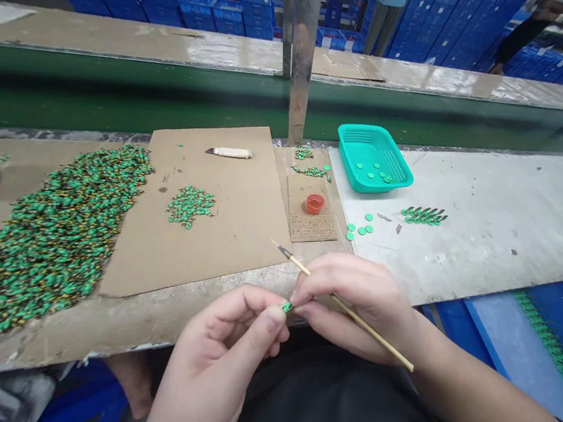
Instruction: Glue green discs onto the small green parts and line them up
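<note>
My left hand [240, 343] pinches a tiny green and dark figure [286, 307] between thumb and forefinger, just past the bench's front edge. The fingertips of my right hand [352, 304] meet the same piece from the other side. A thin paintbrush [353, 314] with a pale wooden handle lies across my right hand, held in its fingers, its dark tip pointing up and left. Beyond my hands a small red cup [315, 203] sits on a piece of corrugated cardboard [314, 232]. What my right fingertips grip on the figure is partly hidden.
A large heap of green figures [62, 227] covers the left. A smaller pile [190, 206] and a wrapped tool [230, 152] lie on a cardboard sheet [244, 235]. At right are a turquoise basket [393, 149], green discs [363, 230] and rowed figures [423, 215]. A metal post [299, 68] stands behind.
</note>
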Tool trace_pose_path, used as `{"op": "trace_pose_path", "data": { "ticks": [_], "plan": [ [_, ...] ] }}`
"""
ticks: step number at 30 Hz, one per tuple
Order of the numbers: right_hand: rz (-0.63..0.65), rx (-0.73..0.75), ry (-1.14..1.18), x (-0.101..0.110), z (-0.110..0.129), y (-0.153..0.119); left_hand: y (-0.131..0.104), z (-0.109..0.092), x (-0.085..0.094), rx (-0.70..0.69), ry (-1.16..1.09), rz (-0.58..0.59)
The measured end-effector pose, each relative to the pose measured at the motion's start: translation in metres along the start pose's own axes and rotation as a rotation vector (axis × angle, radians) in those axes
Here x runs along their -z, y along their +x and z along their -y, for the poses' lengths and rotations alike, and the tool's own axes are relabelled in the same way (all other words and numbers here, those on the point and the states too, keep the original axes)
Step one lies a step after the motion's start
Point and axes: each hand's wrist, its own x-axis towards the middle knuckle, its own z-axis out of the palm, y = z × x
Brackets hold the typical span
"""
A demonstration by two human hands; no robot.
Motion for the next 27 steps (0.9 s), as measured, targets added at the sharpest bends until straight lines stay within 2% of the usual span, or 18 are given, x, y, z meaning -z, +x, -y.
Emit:
{"op": "trace_pose_path", "data": {
  "ticks": [12,21,27],
  "plan": [
    [0.052,0.056,-0.145,0.009,0.004,-0.003,0.001,-0.007,0.001,-0.055,0.137,-0.005],
    [0.059,0.024,-0.053,0.004,-0.003,-0.005,0.003,-0.007,0.001,-0.054,0.137,0.037],
    [-0.022,-0.013,-0.001,0.0,-0.005,-0.007,0.004,-0.01,-0.002,-0.114,0.133,-0.007]
  ]
}}
